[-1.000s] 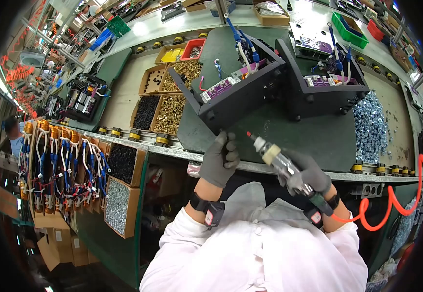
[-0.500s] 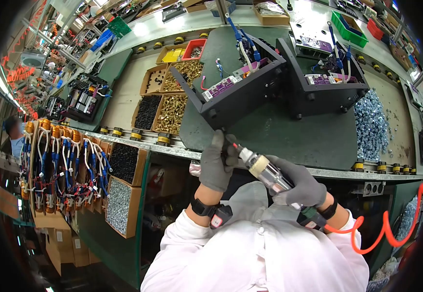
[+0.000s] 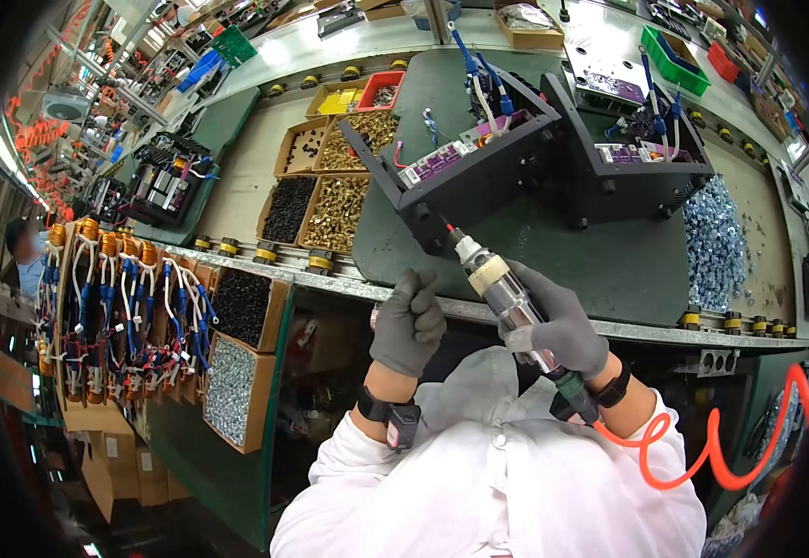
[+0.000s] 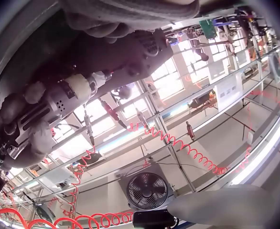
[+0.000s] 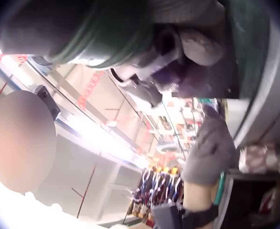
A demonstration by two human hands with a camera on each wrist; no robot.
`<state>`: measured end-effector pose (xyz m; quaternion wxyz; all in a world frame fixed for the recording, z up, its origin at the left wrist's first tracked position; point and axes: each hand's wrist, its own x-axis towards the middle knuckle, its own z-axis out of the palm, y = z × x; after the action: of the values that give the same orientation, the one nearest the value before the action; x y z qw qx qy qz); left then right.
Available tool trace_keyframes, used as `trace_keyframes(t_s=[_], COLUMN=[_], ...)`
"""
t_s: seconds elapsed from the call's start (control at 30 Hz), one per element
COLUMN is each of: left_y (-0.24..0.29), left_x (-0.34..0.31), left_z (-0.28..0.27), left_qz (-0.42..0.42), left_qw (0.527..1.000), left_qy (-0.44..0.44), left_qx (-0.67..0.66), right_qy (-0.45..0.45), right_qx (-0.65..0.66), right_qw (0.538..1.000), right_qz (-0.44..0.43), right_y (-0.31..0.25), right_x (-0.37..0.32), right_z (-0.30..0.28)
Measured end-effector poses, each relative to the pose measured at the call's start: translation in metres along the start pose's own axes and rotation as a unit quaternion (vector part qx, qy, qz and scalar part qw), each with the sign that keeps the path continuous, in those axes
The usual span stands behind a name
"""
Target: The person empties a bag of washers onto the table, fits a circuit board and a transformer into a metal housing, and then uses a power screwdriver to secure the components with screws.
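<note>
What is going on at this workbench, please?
A person's grey-gloved right hand grips a silver, cylindrical power tool, its red-tipped bit near the corner of an open black metal case. The grey-gloved left hand, fingers curled, is apart from the tool; whether it holds anything cannot be seen. A similar black case stands alongside.

In the head view we get bright, fairly even light, with glare on the far counter (image 3: 293, 44) and black, curved, stretched edges. In the left wrist view, windows (image 4: 167, 78) and a tube light (image 4: 262, 150) blow out to white, leaving the tool (image 4: 49, 107) in shade. The right wrist view looks hazy to us, its lower left corner washed out, its near shapes dark and soft.
</note>
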<state>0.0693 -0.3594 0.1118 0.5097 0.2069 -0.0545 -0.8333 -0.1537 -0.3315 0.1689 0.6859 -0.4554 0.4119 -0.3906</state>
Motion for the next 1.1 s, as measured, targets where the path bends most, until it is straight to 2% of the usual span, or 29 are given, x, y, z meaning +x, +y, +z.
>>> trace_keyframes(t_s=[0.03,0.07,0.13,0.17,0.23,0.27,0.33,0.37,0.43,0.53,0.67,0.77,0.87,0.93,1.07,1.1], left_y=[0.000,0.001,0.006,0.008,0.015,0.015,0.014,0.012,0.005,-0.004,-0.009,-0.010,-0.013,-0.015,-0.016,-0.019], left_x=[0.000,0.001,0.004,0.004,0.008,0.011,0.018,0.020,0.021,0.020,0.019,0.021,0.021,0.020,0.023,0.026], left_z=[0.014,0.023,0.035,0.030,0.009,0.003,-0.001,0.002,0.014,0.028,0.034,0.032,0.036,0.036,0.026,0.022], left_qz=[0.038,0.037,0.034,0.036,0.013,0.016,-0.018,-0.018,0.013,0.010,0.023,0.034,0.043,0.082,0.073,0.052], left_qw=[0.991,0.991,0.979,0.979,0.998,0.998,0.996,0.996,0.999,0.998,0.996,0.999,0.997,0.984,0.980,0.983], left_qy=[0.125,0.125,0.198,0.197,0.041,0.042,-0.081,-0.082,-0.010,0.025,0.039,0.019,0.047,0.110,0.110,0.108], left_qx=[0.039,0.040,0.044,0.044,0.042,0.041,0.009,0.009,0.036,0.050,0.071,0.037,0.043,0.116,0.147,0.139], right_qy=[-0.003,-0.005,-0.020,-0.035,-0.058,-0.078,-0.113,-0.145,-0.137,-0.128,-0.113,-0.103,-0.102,-0.108,-0.082,-0.043], right_qx=[0.007,0.014,0.050,0.085,0.084,0.084,0.084,0.083,0.112,0.081,0.084,0.110,0.126,0.071,0.002,-0.033], right_qw=[1.000,1.000,0.998,0.995,0.994,0.993,0.989,0.984,0.981,0.986,0.987,0.985,0.983,0.990,0.996,0.999], right_qz=[0.004,0.008,0.029,0.050,0.036,0.022,0.042,0.060,0.075,0.074,0.081,0.079,0.082,0.064,0.022,-0.004], right_y=[-0.001,-0.002,-0.010,-0.013,-0.006,-0.002,0.002,0.004,0.004,0.008,0.009,0.012,0.015,0.017,0.027,0.034], right_x=[0.001,0.000,-0.007,-0.009,-0.013,-0.016,-0.024,-0.027,-0.032,-0.033,-0.033,-0.033,-0.032,-0.030,-0.023,-0.016], right_z=[0.002,0.003,0.000,-0.003,-0.010,-0.014,-0.022,-0.024,-0.021,-0.021,-0.019,-0.016,-0.018,-0.019,-0.018,-0.018])
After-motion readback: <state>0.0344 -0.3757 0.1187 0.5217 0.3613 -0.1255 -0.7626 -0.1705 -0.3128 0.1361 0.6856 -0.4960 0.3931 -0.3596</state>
